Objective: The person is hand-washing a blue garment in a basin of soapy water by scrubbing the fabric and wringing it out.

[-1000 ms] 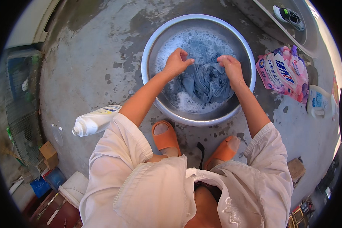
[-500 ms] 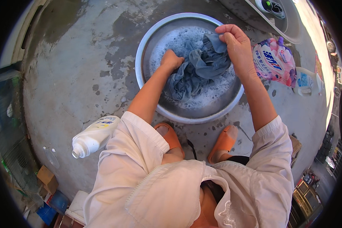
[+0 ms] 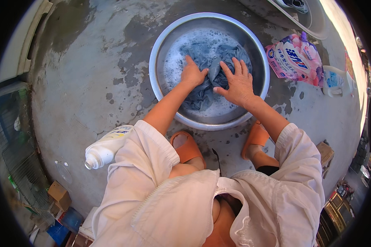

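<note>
A wet blue-grey cloth garment (image 3: pixel 200 99) lies bunched in soapy water inside a round metal basin (image 3: pixel 157 88). My left hand (image 3: pixel 192 74) rests on the cloth's left part, thumb and forefinger apart; its other fingers are partly hidden. On the right part of the bundle my right hand (image 3: pixel 238 85) presses down, open with fingers spread. White foam (image 3: pixel 175 51) surrounds the cloth, mostly along the basin's left and far sides.
Right of the basin lie a pink and purple detergent pouch (image 3: pixel 294 57) and a white translucent jug (image 3: pixel 334 81). A white bottle (image 3: pixel 107 148) lies by my left sleeve. My feet wear orange slippers (image 3: pixel 188 149). A pale tub (image 3: pixel 313 24) holding a sneaker (image 3: pixel 297 5) stands far right.
My right hand has let go of the lifted edge of cloth and moved down and left onto the bundle, fingers spreading. My left hand has loosened and shifted slightly right. The cloth sits lower.
</note>
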